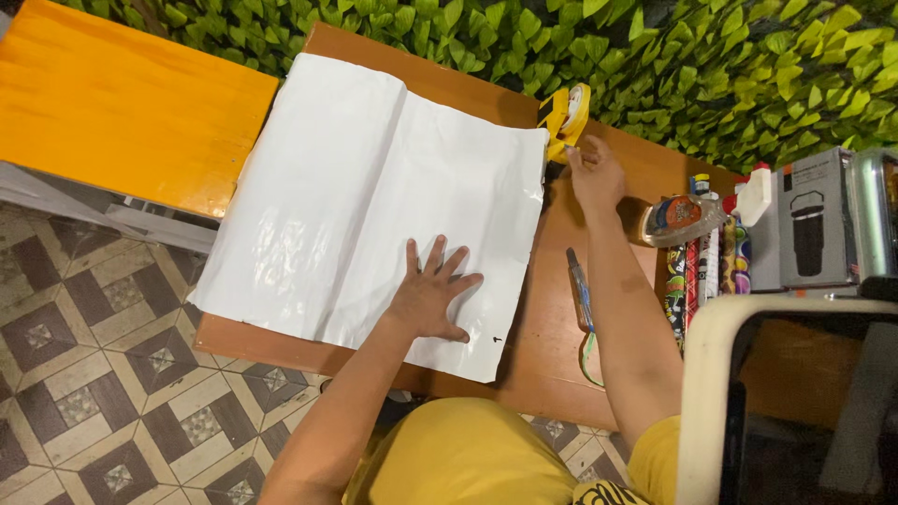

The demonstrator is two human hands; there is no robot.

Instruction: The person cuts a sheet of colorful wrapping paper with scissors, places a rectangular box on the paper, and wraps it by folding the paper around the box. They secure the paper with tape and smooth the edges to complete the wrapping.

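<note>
Evidently mid-preparation, the left hand lay flat, fingers spread, on the white paper sheet covering the brown table, while the right hand closed on the yellow tape dispenser beside its edge, tape presumably needing drawing next.

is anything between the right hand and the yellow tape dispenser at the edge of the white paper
Nothing visible. The right hand already reaches the yellow tape dispenser, fingertips at its base, beside the large white paper sheet.
</note>
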